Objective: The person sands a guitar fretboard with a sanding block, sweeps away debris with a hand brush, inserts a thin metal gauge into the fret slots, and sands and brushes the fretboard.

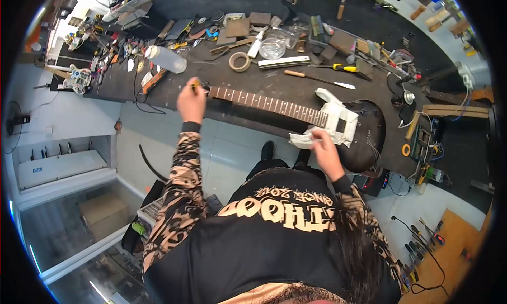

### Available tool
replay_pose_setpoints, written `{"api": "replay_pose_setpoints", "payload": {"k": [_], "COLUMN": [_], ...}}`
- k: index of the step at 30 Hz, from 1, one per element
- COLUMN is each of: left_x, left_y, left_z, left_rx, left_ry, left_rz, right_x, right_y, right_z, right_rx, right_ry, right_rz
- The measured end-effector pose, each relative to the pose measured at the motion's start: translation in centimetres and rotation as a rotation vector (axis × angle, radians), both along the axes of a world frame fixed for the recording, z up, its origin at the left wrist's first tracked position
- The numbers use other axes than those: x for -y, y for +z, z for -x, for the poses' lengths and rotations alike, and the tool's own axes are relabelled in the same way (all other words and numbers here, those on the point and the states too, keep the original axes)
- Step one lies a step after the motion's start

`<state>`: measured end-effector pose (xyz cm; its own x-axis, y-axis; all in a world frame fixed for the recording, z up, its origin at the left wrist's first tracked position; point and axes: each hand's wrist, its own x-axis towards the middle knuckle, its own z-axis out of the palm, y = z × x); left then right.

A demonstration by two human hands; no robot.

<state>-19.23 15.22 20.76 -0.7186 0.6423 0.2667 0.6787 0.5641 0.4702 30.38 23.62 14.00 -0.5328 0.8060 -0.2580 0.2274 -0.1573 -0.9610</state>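
Note:
An electric guitar with a dark body (362,140) lies on the workbench, its fretted neck (264,102) pointing left. White masking material (338,119) covers the body around the neck's end, with loose flaps sticking out. At the headstock end, my left hand (191,104) is closed around a small yellow and dark thing; I cannot tell what it is. My right hand (326,155) is beside the lower white flap (302,140), fingers bent and apart, with fingertips right at the covering and nothing seen between them.
Behind the neck lie a tape roll (240,62), a white-and-black bar (284,62), a wooden-handled tool (303,75) and a plastic container (168,60). Cluttered tools and blocks line the bench's back. An orange-brown tool (153,81) with a cable lies left of the headstock.

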Motion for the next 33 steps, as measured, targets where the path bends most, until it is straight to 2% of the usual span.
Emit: {"api": "replay_pose_setpoints", "payload": {"k": [1, 2, 3, 4, 5, 7, 8, 9, 11, 13, 14, 15, 17, 19, 22, 23, 24, 25, 27, 29, 30, 31, 33], "left_x": [-1.1, -1.7, -1.8, -2.1, -2.4, -3.6, -4.4, -4.3, -3.1, -1.1, -0.1, 0.4, 0.3, 0.0, -1.0, -1.4, -1.9, -1.9, -1.3, -1.5, -1.6, -1.7, -2.8], "left_y": [-0.4, -2.9, -3.5, -5.6, -4.5, -4.1, -4.5, -3.0, -3.3, -1.2, -0.6, -1.0, -1.4, -2.8, -3.0, -2.6, -2.7, -1.2, -2.3, -1.7, -3.3, -3.3, -2.7], "left_z": [-2.1, -4.7, -8.6, -12.0, -15.2, -17.1, -15.4, -12.7, -4.5, 1.6, 4.0, 5.1, 2.4, -3.5, -7.9, -7.0, -5.3, -4.3, 0.0, -0.6, -2.2, -4.2, -4.9], "left_rx": [0.012, -0.031, 0.069, 0.264, 0.692, 0.775, 0.688, 0.753, 0.602, -0.056, -0.222, -0.222, -0.106, 0.264, 0.737, 0.821, 0.784, 0.593, -0.011, 0.053, 0.057, 0.312, 0.694], "left_ry": [-0.016, -0.191, -0.325, -0.421, -0.503, -0.607, -0.634, -0.463, -0.207, -0.092, -0.073, -0.037, -0.122, -0.266, -0.568, -0.465, -0.381, -0.219, -0.081, -0.018, -0.164, -0.255, -0.499], "left_rz": [0.117, 0.02, 0.012, -0.168, -0.115, -0.115, -0.26, -0.184, -0.021, 0.035, 0.071, -0.02, -0.134, -0.006, -0.169, -0.185, -0.292, -0.317, -0.246, -0.029, -0.18, -0.096, -0.105], "right_x": [0.5, 1.4, 2.1, 2.5, 2.9, 3.4, 3.6, 3.8, 3.8, 3.1, 3.3, 3.3, 3.2, 2.9, 2.6, 2.3, 1.9, 1.8, 1.6, 1.4, 1.2, 1.1, 0.8], "right_y": [0.4, -0.4, -0.3, 0.1, 0.5, 1.2, 1.6, 1.9, 2.2, 2.1, 2.0, 1.8, 1.5, 0.5, 0.9, 0.2, 0.4, 0.8, 0.2, 1.1, 1.3, 1.2, 0.9], "right_z": [-1.1, -2.3, -2.9, -3.2, -3.3, -2.5, -2.0, -1.7, -1.4, -0.9, -1.1, -1.2, -0.9, -0.8, -0.7, -0.8, -0.9, -1.2, -1.8, -2.5, -2.8, -3.2, -3.5], "right_rx": [0.115, 0.088, 0.097, 0.128, 0.162, 0.146, 0.141, 0.135, 0.144, 0.136, 0.135, 0.134, 0.118, 0.16, 0.165, 0.15, 0.161, 0.175, 0.079, 0.138, 0.146, 0.156, 0.156], "right_ry": [-0.019, -0.067, -0.091, -0.084, -0.083, -0.062, -0.047, -0.036, -0.009, -0.003, -0.006, -0.003, -0.017, 0.004, 0.012, 0.011, 0.014, 0.026, -0.006, 0.017, 0.017, 0.02, 0.019], "right_rz": [0.087, 0.102, 0.166, 0.213, 0.259, 0.275, 0.27, 0.264, 0.264, 0.243, 0.234, 0.223, 0.213, 0.112, 0.012, -0.027, -0.021, -0.002, 0.043, 0.001, 0.041, 0.085, 0.041]}}
